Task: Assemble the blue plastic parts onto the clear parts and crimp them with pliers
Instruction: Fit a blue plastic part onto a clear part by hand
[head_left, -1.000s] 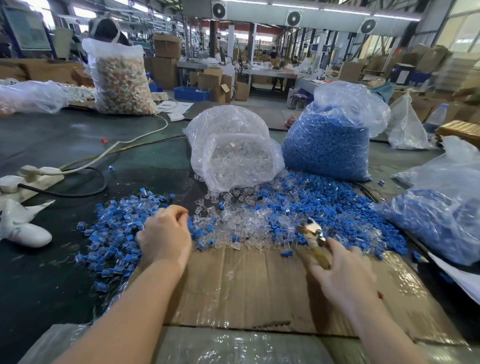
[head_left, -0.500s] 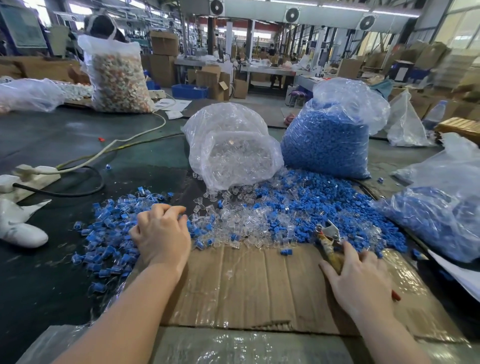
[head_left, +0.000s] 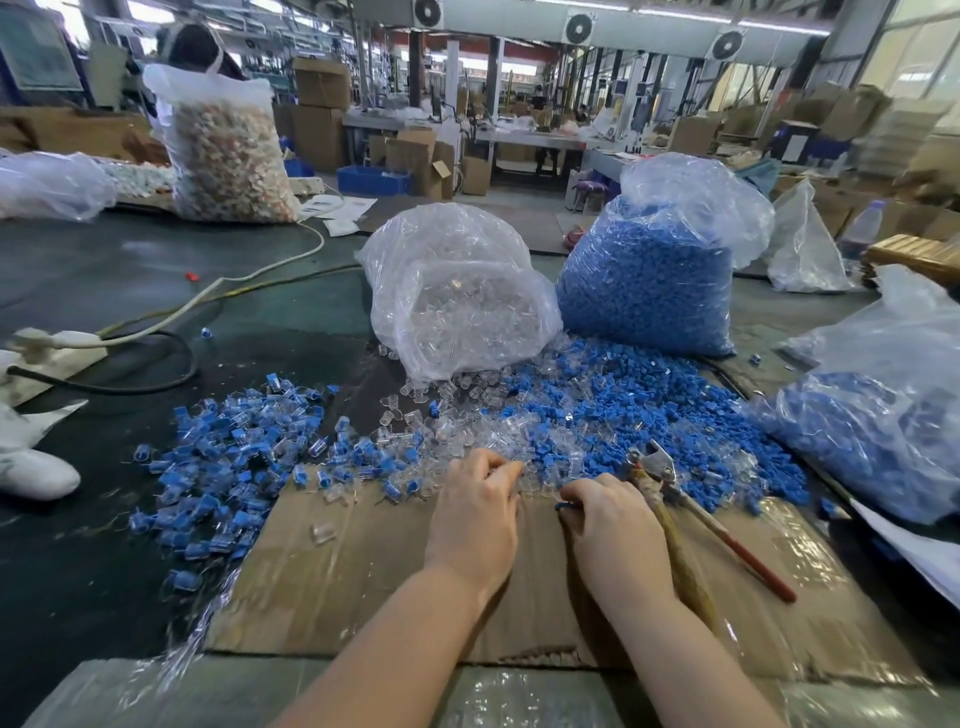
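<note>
Moved: our left hand (head_left: 475, 512) came off the assembled pile to the clear parts (head_left: 467, 431).
Left fingers: curled among clear parts; hold unclear.
Right hand (head_left: 613, 525): fingers pinched a blue part (head_left: 563, 505); pliers (head_left: 675, 499) lay released beside them.

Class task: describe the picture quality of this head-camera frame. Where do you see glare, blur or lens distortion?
Head view: wide-angle bending curves the background beams and table edges; glare shines off the clear bag and the taped cardboard; both hands, left and right, look sharp; the far workshop is soft and overexposed at the windows.

Glossy clear plastic bags (head_left: 457, 291), matt blue plastic parts (head_left: 613, 405), rough brown cardboard (head_left: 363, 571), dull metal pliers (head_left: 655, 461).
</note>
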